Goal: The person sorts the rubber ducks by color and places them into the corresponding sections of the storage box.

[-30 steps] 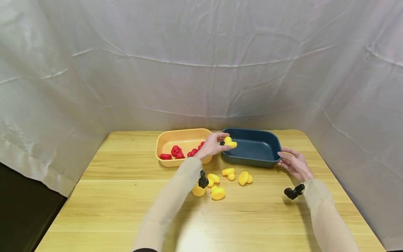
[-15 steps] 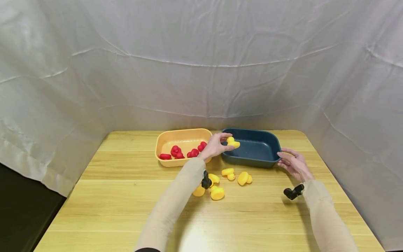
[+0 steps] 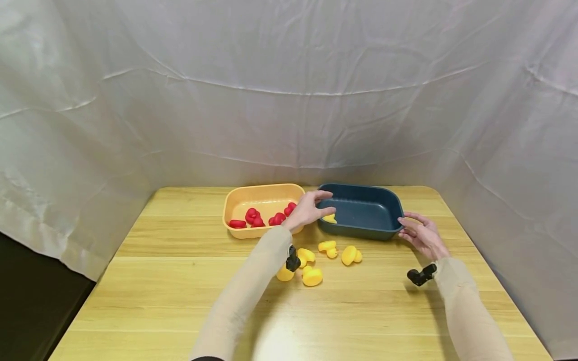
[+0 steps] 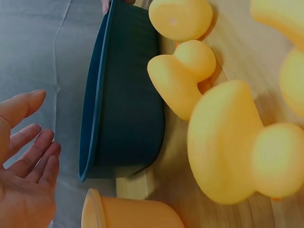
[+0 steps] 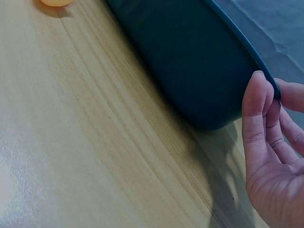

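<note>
My left hand (image 3: 309,208) hovers over the left end of a dark blue plastic bin (image 3: 361,234), fingers spread and holding nothing. Below its fingertips a yellow toy duck (image 3: 330,219) lies inside the bin, partly hidden by the thumb and the rim. In the left wrist view the same hand (image 4: 28,166) shows a bare palm beside the bin's rim (image 4: 90,123). My right hand (image 3: 422,233) holds the bin's right end. The right wrist view shows its thumb and fingers (image 5: 256,102) pinching the rim there.
Several yellow toy ducks (image 3: 312,276) lie on the wooden table (image 3: 384,311) in front of the bins. An orange bin (image 3: 232,200) with several red duck-like toys (image 3: 251,215) stands just left of the blue one. A grey curtain (image 3: 289,125) hangs behind.
The left hand has let go of a yellow duck, which dropped into the left end of the blue bin. The right hand has stayed at the bin's right end.
</note>
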Demonstrator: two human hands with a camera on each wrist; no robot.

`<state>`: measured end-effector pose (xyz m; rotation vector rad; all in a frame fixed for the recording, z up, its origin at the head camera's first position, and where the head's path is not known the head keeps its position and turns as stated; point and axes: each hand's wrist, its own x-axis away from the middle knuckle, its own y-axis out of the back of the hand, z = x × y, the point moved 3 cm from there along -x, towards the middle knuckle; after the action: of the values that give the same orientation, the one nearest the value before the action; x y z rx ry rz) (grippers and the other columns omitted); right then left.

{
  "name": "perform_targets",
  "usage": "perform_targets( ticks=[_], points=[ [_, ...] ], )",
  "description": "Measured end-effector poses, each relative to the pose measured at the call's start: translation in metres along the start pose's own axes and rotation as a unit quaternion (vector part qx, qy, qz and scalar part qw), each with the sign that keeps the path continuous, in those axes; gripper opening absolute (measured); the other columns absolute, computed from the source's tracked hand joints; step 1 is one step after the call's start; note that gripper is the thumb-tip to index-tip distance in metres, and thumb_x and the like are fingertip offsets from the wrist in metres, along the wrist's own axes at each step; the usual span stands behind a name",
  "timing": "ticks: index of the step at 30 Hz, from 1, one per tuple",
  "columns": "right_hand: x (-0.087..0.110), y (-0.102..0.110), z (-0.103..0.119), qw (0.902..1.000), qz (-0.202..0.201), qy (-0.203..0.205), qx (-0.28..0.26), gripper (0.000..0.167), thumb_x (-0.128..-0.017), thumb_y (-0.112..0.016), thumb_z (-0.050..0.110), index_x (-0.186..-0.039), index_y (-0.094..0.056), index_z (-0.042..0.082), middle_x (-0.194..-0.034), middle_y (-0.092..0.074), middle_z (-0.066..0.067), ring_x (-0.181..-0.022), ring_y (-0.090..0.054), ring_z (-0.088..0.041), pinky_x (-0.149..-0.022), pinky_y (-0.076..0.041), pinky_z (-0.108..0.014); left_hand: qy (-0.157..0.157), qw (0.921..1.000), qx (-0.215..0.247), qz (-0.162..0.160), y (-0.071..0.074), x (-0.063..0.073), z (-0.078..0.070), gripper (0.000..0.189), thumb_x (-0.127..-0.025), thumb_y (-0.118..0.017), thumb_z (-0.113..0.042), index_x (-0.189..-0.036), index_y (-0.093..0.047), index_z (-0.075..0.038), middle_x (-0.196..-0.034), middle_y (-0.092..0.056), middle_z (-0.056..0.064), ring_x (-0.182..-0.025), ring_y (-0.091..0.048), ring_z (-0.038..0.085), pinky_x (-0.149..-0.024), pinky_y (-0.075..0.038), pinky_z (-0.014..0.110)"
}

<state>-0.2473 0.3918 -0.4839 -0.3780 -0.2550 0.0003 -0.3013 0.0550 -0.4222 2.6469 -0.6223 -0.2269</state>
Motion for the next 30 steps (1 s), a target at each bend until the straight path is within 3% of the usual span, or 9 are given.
perform_targets(
  ticks=[6,13,20,30],
  points=[
    [0.001,0.001,-0.001,1.0,-0.003,-0.003,-0.004,0.02,-0.099,-0.061,0.004,-0.115,-0.063,0.016,-0.083,-0.071,0.001,-0.068,-0.067,-0.012,-0.068,-0.063,-0.024,-0.014,0.9998,-0.001,0.013,0.004,0.011,-0.002,0.05,-0.092,-0.074,-0.016,-0.139,-0.058,-0.007,-0.143,-0.06,0.012,-0.138,-0.051,0.03,-0.121,-0.04,0.045],
    [0.002,-0.001,-0.001,0.9999,0.007,0.001,-0.008,0.022,-0.1,-0.059,0.004,-0.119,-0.06,0.015,-0.085,-0.071,0.001,-0.069,-0.068,-0.012,-0.069,-0.063,-0.024,-0.052,0.9967,-0.051,0.036,0.017,0.028,-0.001,0.048,-0.092,-0.075,-0.02,-0.136,-0.061,-0.007,-0.139,-0.064,0.013,-0.134,-0.055,0.027,-0.118,-0.044,0.043],
    [0.003,-0.001,-0.001,1.0,0.003,-0.001,-0.008,0.021,-0.1,-0.06,0.004,-0.117,-0.061,0.016,-0.087,-0.07,0.001,-0.07,-0.068,-0.012,-0.069,-0.063,-0.023,-0.088,0.9905,-0.081,0.067,0.031,0.046,0.001,0.048,-0.09,-0.077,-0.017,-0.132,-0.062,0.001,-0.132,-0.066,0.02,-0.124,-0.062,0.03,-0.114,-0.048,0.042],
    [0.003,-0.002,-0.003,1.0,-0.006,0.0,-0.004,0.024,-0.099,-0.062,0.005,-0.121,-0.058,0.014,-0.084,-0.07,0.002,-0.068,-0.067,-0.011,-0.067,-0.063,-0.023,-0.093,0.9885,-0.069,0.097,0.049,0.077,0.019,0.042,-0.087,-0.078,-0.011,-0.125,-0.065,0.001,-0.121,-0.07,0.02,-0.115,-0.066,0.035,-0.107,-0.054,0.041]
  ],
)
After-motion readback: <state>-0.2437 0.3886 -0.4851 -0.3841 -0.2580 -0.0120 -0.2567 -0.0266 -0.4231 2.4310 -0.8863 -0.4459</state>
